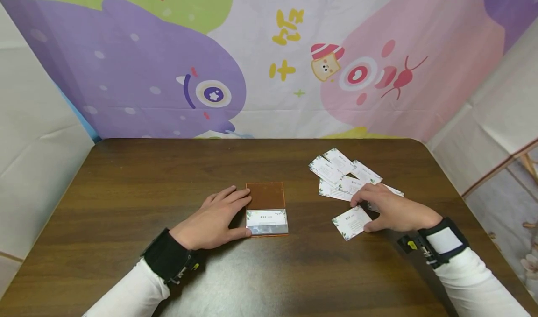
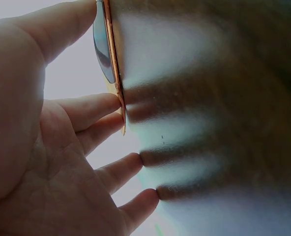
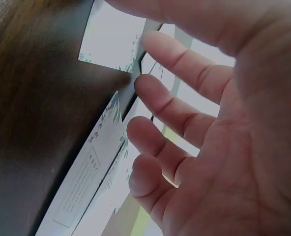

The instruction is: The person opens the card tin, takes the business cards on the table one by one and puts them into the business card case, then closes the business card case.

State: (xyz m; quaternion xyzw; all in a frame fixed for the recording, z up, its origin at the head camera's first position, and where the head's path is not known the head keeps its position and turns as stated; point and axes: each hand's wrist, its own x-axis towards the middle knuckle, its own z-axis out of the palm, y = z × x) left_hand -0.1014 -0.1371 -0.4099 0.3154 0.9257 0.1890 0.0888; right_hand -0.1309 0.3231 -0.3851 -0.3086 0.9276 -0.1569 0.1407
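One loose card: best pinched edgewise, flat.
Right hand: thumb, forefinger at card edges; grip unclear.
Left hand: spread, touching brown holder; steady lightly.

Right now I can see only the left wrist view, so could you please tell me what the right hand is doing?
Observer: In the head view, the right hand has its thumb and index finger at the edges of a loose white card.
Operator: Thank you; could you say whether the brown holder by the left hand has anything in it?
Observer: Yes, a printed card shows above a grey-blue strip in its near half.
Operator: Are there more cards on the table, please?
Observer: Yes, an overlapping spread of cards lies to the right of the holder, partly hidden by the right hand.
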